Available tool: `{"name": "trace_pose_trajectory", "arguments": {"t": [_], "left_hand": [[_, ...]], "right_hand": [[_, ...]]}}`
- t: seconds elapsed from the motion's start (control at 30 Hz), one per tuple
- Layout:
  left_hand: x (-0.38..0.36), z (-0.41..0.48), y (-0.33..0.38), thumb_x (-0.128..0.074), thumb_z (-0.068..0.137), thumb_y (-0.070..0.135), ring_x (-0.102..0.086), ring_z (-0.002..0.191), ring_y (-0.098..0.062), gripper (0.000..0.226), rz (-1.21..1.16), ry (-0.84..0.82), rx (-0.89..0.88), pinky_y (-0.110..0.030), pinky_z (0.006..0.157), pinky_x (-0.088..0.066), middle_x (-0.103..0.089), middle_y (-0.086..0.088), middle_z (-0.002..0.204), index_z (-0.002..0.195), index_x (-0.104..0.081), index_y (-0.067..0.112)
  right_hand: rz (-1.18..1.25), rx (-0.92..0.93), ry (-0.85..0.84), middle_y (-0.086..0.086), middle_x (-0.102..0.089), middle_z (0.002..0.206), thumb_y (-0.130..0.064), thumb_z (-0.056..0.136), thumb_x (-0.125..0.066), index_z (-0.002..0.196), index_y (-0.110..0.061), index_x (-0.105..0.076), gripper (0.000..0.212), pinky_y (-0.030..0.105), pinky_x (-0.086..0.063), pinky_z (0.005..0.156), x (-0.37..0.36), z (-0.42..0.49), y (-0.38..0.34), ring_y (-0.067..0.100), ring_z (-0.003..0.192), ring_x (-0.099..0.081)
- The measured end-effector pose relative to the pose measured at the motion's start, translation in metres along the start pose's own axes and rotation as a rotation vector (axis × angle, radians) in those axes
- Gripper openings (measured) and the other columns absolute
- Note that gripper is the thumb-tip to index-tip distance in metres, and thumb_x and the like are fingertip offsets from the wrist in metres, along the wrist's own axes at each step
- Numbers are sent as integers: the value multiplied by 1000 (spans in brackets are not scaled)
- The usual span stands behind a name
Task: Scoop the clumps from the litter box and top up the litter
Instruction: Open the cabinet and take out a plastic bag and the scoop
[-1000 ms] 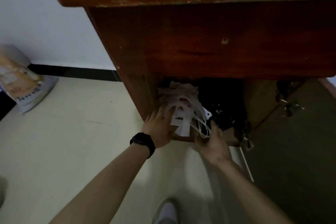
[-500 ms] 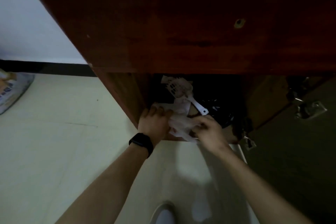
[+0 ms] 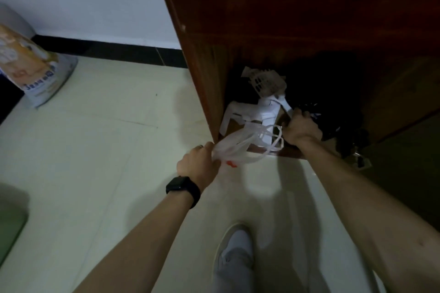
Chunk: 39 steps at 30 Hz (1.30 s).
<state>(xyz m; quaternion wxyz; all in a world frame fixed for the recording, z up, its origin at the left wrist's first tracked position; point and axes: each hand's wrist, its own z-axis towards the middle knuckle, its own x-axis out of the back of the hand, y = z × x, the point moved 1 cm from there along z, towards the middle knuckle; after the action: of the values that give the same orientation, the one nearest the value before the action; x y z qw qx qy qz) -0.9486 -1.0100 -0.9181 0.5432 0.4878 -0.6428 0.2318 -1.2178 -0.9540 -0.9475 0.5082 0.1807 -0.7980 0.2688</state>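
A person reaches into the open bottom compartment of a dark wooden cabinet [image 3: 297, 19]. The left hand [image 3: 198, 166], with a black watch [image 3: 183, 189] on its wrist, grasps a thin white plastic bag [image 3: 238, 147] pulled out at the cabinet's edge. The right hand [image 3: 300, 127] is clenched on the handle of a white slotted litter scoop [image 3: 265, 83] lying inside the compartment. A litter bag [image 3: 31, 71] stands well apart on the tiled floor [image 3: 95, 150] by the wall.

Dim, soft blur, edges warped w/ fisheye
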Motion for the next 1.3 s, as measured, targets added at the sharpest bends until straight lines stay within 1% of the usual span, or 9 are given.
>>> {"name": "trace_pose_trajectory", "arguments": {"t": [0.2, 0.43, 0.53, 0.63, 0.7, 0.8, 0.93, 1.17, 1.3], "left_hand": [[-4, -2, -13, -50, 94, 35, -59, 82, -27, 21, 8, -21, 13, -33, 65, -47, -60, -3, 95, 108, -54, 20], [-11, -9, -19, -52, 93, 40, -59, 77, -25, 21, -103, -47, 65, -33, 62, -48, -63, -4, 92, 99, -54, 20], [-5, -17, -22, -52, 92, 43, -60, 77, -25, 22, -120, -47, 108, -36, 66, -55, -63, -3, 90, 97, -54, 22], [7, -31, -25, -52, 93, 43, -60, 78, -24, 22, -135, -45, 138, -33, 65, -52, -63, -2, 91, 98, -55, 21], [13, -40, -28, -52, 93, 44, -61, 79, -25, 23, -143, -47, 160, -34, 67, -53, -62, -2, 92, 99, -55, 22], [19, -48, -30, -52, 92, 44, -60, 79, -27, 23, -141, -58, 196, -35, 68, -53, -62, -3, 91, 98, -55, 21], [18, -42, -31, -51, 92, 46, -61, 77, -26, 24, -155, -43, 213, -37, 70, -55, -64, -3, 90, 97, -56, 23], [1, -36, -39, -51, 94, 45, -60, 76, -23, 23, -112, -41, 201, -31, 62, -49, -63, -1, 89, 99, -56, 23], [5, -49, -46, -52, 93, 44, -60, 79, -25, 24, -121, -40, 231, -31, 62, -48, -64, -2, 94, 101, -56, 22]], "right_hand": [[-71, -64, 31, 19, -54, 125, -38, 92, -55, 123, -9, -57, 42, 41, -50, 82, -8, -3, -9, 38, 109, -58], [141, -46, 139, 23, -63, 112, -41, 88, -53, 103, -7, -68, 40, 36, -49, 78, 12, -13, -4, 41, 101, -62], [311, -26, 156, 15, -71, 90, -42, 87, -52, 80, -12, -67, 34, 34, -53, 74, 27, -28, 2, 36, 86, -67], [741, -75, 5, 3, -72, 69, -39, 91, -54, 82, -17, -66, 26, 44, -60, 73, 26, -55, 7, 24, 68, -73], [871, -86, -89, 5, -73, 78, -34, 95, -54, 90, -16, -65, 22, 43, -60, 75, 15, -81, 11, 21, 70, -73], [723, 5, -133, 13, -67, 89, -25, 100, -46, 101, -7, -64, 26, 34, -46, 73, -6, -108, 19, 27, 81, -63], [594, 48, -73, 23, -62, 90, -23, 102, -40, 89, -5, -58, 28, 28, -34, 64, -33, -97, 25, 32, 79, -57], [487, 104, -14, 26, -53, 113, -27, 105, -32, 110, -1, -59, 38, 32, -36, 85, -38, -45, 2, 36, 108, -50], [459, 184, 54, 25, -54, 115, -29, 105, -31, 107, -2, -60, 40, 32, -36, 85, -34, -57, 4, 31, 101, -48]]}}
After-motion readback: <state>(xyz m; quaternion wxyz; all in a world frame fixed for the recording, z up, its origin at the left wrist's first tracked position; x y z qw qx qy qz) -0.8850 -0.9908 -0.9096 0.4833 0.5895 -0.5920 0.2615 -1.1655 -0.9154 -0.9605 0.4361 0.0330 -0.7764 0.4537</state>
